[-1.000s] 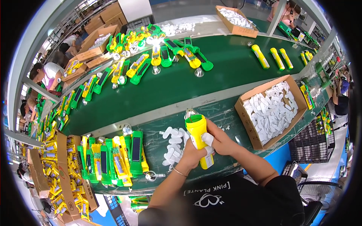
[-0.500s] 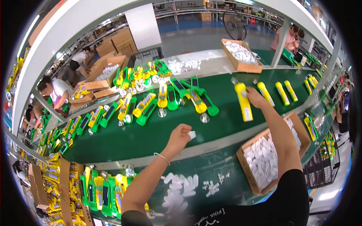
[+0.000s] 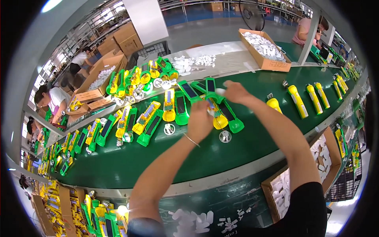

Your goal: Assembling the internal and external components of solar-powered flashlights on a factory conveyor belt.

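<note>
Left hand: your left hand point(image 3: 199, 120) has moved from the near edge of the long green conveyor belt point(image 3: 189, 166) out to the yellow plastic torch half-shell point(image 3: 218, 116); fingers curled narrow onto it.
Right hand: your right hand point(image 3: 233, 91) has left the finished yellow torches point(image 3: 297, 100) further right and come back beside the left; fingers pinched on a small white part point(image 3: 221, 91), though what it is I cannot tell.
Torch shell: lies on the belt beside a green plastic half-shell point(image 3: 231, 117), under your left palm.
Meaning: both hands now meet over one shell, so it looks as though you are on the next piece.
Nearby: a loose silver reflector cup point(image 3: 225, 136) sits just in front of it.
</note>
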The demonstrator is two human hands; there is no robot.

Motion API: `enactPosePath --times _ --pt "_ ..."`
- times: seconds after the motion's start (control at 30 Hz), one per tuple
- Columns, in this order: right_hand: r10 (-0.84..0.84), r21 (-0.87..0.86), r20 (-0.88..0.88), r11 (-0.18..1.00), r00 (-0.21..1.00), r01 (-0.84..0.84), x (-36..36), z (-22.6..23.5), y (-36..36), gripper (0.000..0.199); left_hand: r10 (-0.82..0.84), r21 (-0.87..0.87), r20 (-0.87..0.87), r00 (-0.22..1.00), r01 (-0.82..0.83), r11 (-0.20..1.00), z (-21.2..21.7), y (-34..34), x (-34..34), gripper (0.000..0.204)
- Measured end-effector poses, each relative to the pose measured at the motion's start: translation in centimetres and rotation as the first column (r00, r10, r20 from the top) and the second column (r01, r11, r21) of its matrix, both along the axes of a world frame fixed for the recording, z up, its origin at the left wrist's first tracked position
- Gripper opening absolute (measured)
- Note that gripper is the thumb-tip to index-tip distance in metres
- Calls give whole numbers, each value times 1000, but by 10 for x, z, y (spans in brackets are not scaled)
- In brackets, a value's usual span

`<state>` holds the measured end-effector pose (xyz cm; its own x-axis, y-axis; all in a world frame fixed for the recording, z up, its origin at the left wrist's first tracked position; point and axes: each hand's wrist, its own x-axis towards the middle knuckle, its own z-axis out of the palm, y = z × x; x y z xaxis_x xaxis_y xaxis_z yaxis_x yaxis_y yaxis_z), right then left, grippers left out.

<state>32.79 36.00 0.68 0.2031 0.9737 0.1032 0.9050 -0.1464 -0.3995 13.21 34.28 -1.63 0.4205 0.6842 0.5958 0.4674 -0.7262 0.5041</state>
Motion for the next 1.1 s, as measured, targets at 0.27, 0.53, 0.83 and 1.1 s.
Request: enactPosePath --times 0.27,0.53,0.83,1.1 --pt "-67 -179 -87 983 994 51 -30 1 62 47 94 91 94 991 -102 991 0 29 -14 27" --pt "-153 -85 -367 988 918 130 5 17 34 30 17 -260 52 998 -3 966 -5 -17 -11 26" --pt "-109 -112 -821 993 560 29 60 -12 -21 29 92 -656 33 995 -48 753 -46 -18 31 37" --pt "-36 -110 -733 992 679 -66 18 14 23 37 53 -794 35 998 -4 607 -26 -26 27 38"
